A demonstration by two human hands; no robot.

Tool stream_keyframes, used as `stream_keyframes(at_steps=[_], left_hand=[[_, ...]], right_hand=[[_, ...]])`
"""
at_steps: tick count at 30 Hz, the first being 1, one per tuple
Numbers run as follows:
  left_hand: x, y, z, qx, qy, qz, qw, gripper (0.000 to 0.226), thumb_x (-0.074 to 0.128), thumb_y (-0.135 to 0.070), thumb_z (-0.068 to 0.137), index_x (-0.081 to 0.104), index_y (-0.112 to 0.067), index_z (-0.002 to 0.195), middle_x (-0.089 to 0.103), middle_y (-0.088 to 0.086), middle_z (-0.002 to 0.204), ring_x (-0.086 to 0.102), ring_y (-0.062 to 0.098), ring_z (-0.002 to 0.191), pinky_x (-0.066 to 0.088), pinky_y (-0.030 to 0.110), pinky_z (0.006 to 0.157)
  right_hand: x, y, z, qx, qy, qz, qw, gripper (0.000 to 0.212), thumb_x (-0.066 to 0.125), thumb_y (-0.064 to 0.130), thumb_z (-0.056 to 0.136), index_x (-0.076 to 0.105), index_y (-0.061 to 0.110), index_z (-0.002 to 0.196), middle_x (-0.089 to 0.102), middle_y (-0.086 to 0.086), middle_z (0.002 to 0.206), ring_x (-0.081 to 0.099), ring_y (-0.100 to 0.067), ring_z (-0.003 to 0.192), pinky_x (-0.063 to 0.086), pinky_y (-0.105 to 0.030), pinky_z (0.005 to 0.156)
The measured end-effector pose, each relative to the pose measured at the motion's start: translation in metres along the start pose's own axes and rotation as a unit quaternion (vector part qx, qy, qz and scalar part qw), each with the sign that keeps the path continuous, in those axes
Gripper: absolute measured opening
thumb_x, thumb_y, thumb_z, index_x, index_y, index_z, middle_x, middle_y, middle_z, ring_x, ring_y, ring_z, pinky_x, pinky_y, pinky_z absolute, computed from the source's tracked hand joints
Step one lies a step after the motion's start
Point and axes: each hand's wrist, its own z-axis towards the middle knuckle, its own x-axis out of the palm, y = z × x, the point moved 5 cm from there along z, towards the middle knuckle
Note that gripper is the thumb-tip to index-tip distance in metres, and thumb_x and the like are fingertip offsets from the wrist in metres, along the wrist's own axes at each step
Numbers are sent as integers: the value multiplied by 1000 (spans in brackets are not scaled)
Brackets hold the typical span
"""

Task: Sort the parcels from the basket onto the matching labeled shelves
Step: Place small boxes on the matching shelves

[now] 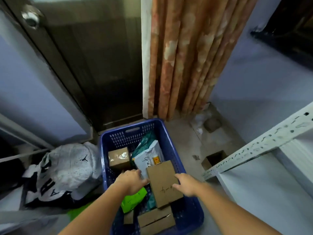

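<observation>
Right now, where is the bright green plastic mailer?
In the head view, the bright green plastic mailer lies in the blue plastic basket, under the left hand, left of the flat brown cardboard box.

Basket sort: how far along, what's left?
Done: nothing visibly shelved; the white shelf surface in view is bare. In hand: left hand and right hand are on the flat cardboard parcel, still inside the blue basket. Left: small brown box, white mailer, green pouch, bottom cardboard box.
</observation>
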Motion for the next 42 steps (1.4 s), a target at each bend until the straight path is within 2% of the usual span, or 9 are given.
stream_keyframes(at_steps=[6,11,14,18,21,25,28,37,42], left_hand=[[93,16,87,-37,27,-117,992,79,37,-69,99,36,-14,156,45,11,156,47,29,139,41,37,111],[161,17,141,-71,31,-264,961,73,40,-67,100,45,-14,149,53,9,150,54,27,130,42,30,98],[192,9,164,-82,11,-355,931,70,38,-64,102,46,-12,149,51,9,151,50,27,136,37,29,101],[227,-1,186,-91,9,-477,874,62,39,-53,105,48,-9,149,51,8,150,48,27,139,34,26,106],[241,-1,196,-110,-4,-532,839,62,48,-52,103,56,-2,138,60,15,139,59,30,122,44,36,108],[244,2,198,-119,-11,-553,825,40,54,-36,104,67,2,106,69,14,112,61,25,93,47,30,84],[259,10,214,-127,-4,-598,791,53,66,-47,95,72,2,114,74,17,112,70,30,96,56,44,97],[237,27,207,-129,-92,-570,806,58,48,-56,101,64,-6,127,68,15,121,64,31,107,49,39,95],[167,28,134,-142,-81,-562,811,59,37,-60,103,70,-12,107,72,8,102,66,26,93,49,39,80]], right_hand=[[65,-41,82,20,-4,36,999,68,46,45,105,22,15,161,28,-9,165,29,-27,150,29,-38,120],[98,-62,127,32,-15,58,998,63,48,42,105,29,14,158,36,-10,160,36,-28,145,34,-40,118],[110,-64,149,25,-50,57,997,59,48,42,105,33,15,156,36,-7,159,36,-27,145,32,-43,118],[120,-66,166,26,-101,55,993,66,50,42,103,22,23,161,20,0,167,19,-25,153,25,-47,121],[123,-73,171,34,-115,73,990,69,51,42,103,21,22,161,17,1,168,17,-23,154,24,-47,123],[123,-79,170,42,-120,106,986,69,52,41,103,21,21,161,18,2,168,20,-23,153,25,-47,123],[124,-77,171,46,-128,126,983,69,53,42,102,22,22,161,20,3,167,22,-22,152,26,-47,123],[123,-84,179,59,-159,204,964,76,48,46,103,10,18,163,15,0,169,24,-23,152,25,-47,123],[110,-66,126,105,-117,329,931,76,38,59,103,14,18,162,28,-7,165,30,-28,150,30,-45,119]])
